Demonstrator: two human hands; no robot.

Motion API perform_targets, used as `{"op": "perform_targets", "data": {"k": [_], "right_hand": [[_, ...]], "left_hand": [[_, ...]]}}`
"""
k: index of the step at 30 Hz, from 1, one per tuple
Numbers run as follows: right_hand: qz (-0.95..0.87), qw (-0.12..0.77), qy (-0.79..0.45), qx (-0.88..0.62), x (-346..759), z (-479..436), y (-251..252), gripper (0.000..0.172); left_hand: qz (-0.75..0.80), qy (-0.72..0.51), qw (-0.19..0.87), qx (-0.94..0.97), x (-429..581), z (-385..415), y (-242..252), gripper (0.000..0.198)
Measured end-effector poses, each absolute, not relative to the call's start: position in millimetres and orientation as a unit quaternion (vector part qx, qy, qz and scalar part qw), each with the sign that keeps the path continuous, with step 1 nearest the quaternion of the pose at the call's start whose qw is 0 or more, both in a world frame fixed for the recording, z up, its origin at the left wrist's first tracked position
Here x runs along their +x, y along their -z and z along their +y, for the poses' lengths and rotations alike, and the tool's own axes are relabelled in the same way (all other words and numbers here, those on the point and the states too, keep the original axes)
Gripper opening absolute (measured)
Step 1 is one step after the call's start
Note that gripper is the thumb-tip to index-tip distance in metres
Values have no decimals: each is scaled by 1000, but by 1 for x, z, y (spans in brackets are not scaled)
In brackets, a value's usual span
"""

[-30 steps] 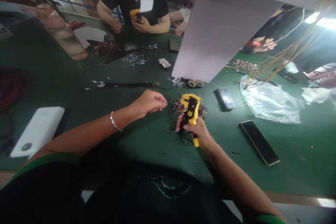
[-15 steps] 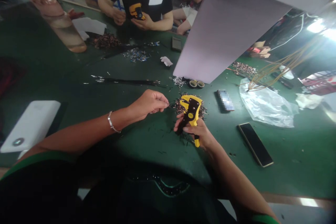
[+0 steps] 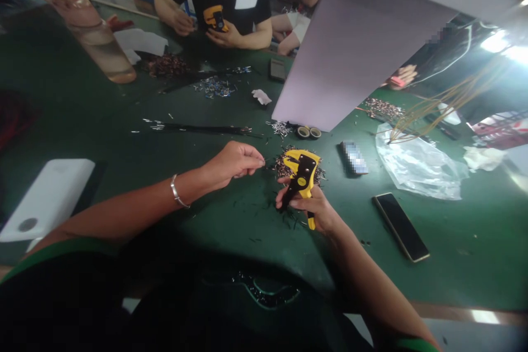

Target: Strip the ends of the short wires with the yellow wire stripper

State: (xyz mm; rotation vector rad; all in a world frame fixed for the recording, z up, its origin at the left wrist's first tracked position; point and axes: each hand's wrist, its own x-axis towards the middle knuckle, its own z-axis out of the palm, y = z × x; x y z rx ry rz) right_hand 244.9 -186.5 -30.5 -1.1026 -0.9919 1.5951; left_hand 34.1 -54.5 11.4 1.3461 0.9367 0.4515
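My right hand point(image 3: 314, 208) is wrapped round the handles of a yellow and black wire stripper point(image 3: 301, 173), whose jaws point up and left over a small heap of short stripped wire pieces point(image 3: 319, 171). My left hand point(image 3: 234, 161), a thin bracelet on its wrist, is closed in a pinch on a short thin wire point(image 3: 269, 160) whose tip reaches toward the stripper's jaws. Both hands hover over the green table point(image 3: 231, 214).
A phone point(image 3: 401, 226) lies right of my hands, a clear plastic bag point(image 3: 421, 162) beyond it. A white box point(image 3: 47, 198) sits at the left. Black wire bundles point(image 3: 202, 128), tape rolls point(image 3: 308, 132) and a grey panel point(image 3: 350, 49) lie ahead. Across the table, another person's hands point(image 3: 225, 36) hold a similar stripper.
The stripper's handles have been squeezed slightly closer in my right hand. My left hand keeps its pinch in nearly the same place.
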Motion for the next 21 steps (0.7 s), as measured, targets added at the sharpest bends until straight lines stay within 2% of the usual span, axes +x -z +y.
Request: {"op": "perform_targets", "data": {"k": [21], "right_hand": [[-421,468,-625,-462,242,-187,33,51]], "left_hand": [[386,-201,641,632,30,-41,-1,8]]}}
